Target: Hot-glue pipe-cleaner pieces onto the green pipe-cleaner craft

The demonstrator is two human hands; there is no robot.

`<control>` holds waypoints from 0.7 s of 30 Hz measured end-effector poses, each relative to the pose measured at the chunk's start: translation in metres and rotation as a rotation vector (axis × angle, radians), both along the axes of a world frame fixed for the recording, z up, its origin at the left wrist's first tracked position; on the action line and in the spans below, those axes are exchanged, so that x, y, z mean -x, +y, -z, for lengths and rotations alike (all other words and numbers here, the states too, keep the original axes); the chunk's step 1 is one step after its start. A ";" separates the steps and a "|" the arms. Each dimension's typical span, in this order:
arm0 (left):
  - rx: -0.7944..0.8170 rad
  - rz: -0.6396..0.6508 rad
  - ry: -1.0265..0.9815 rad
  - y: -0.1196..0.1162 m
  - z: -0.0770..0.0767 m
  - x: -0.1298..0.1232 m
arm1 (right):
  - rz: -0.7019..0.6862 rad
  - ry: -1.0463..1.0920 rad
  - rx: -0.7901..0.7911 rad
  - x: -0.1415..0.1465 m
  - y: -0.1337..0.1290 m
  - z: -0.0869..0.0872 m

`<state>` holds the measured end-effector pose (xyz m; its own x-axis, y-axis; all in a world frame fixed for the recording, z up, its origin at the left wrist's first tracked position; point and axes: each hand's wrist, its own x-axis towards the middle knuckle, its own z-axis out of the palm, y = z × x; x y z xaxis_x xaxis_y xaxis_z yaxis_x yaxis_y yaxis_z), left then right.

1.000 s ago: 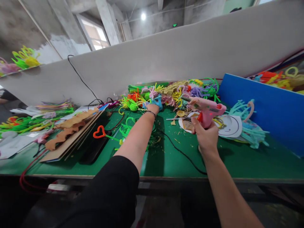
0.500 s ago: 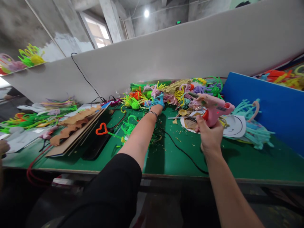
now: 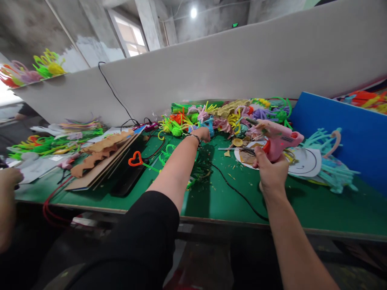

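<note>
My right hand grips a pink hot glue gun by its handle, raised over the table with the nozzle pointing left. My left hand reaches to the middle of the pile of fuzzy pipe-cleaner pieces. Its fingers curl down beside a blue pipe-cleaner piece; what they hold, if anything, is hidden. Beneath my left forearm lie green pipe-cleaner loops and an orange heart-shaped pipe cleaner. Scissors and a small yellow dish lie left of the glue gun.
A blue board stands at the right, beside a light-blue pipe-cleaner bundle. Cardboard sheets and a black tray are on the left. A black cable crosses the green table. Another person's hand shows at far left.
My left hand has drawn back slightly from the blue piece, and its curled fingers show more. My right hand still holds the glue gun. The other person's hand has come further into view.
</note>
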<state>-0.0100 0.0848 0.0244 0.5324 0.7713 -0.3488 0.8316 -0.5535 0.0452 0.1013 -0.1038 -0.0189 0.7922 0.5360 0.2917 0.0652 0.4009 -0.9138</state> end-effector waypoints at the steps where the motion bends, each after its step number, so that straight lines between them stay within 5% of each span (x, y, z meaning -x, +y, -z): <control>1: 0.010 0.000 0.002 -0.001 -0.001 0.001 | -0.002 0.003 -0.004 0.000 0.000 0.000; 15: 0.032 0.034 0.020 -0.007 -0.011 0.003 | -0.026 -0.037 0.062 0.000 -0.002 0.001; 21: 0.038 0.092 -0.021 -0.006 -0.002 0.002 | -0.029 -0.034 0.075 0.005 -0.001 0.000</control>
